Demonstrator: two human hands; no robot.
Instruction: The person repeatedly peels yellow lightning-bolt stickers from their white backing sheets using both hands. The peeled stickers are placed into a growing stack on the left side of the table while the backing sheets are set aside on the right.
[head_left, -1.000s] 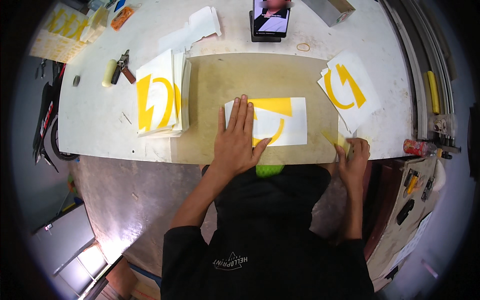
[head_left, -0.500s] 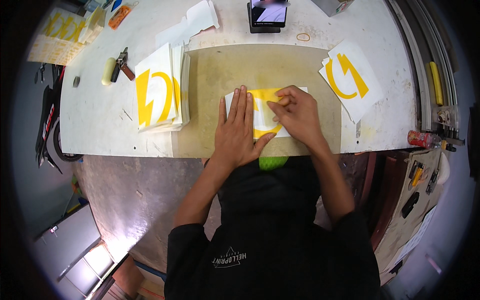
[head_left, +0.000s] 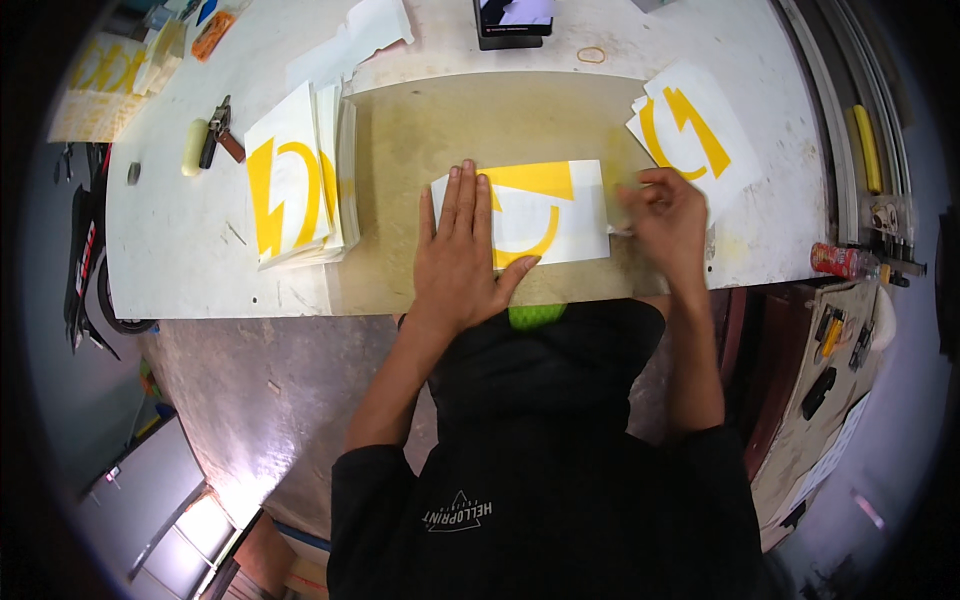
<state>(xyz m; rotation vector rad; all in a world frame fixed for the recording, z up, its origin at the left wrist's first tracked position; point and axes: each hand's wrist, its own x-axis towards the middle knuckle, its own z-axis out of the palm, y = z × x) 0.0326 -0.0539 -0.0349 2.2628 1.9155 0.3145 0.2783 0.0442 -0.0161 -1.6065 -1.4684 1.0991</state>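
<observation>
A white sheet with a yellow printed design (head_left: 525, 225) lies on the tan mat (head_left: 400, 130) in front of me. My left hand (head_left: 455, 240) presses flat on the sheet's left part, fingers stretched out and thumb reaching over its lower edge. Just past the right edge of the sheet is my right hand (head_left: 665, 215), its fingers curled and pinched together. Something pale and blurred shows by those fingertips; what it is I cannot make out.
A thick stack of yellow-printed sheets (head_left: 290, 185) stands left of the mat. More printed sheets (head_left: 690, 135) lie fanned out at the right. A phone on a stand (head_left: 513, 20) is at the back; a folding tool (head_left: 217, 130) and a red-labelled bottle (head_left: 835, 260) lie near the sides.
My right hand has moved right, off the sheet and past its edge, uncovering the sheet's right part. My left hand stays flat on the sheet. The whole view has shifted slightly.
</observation>
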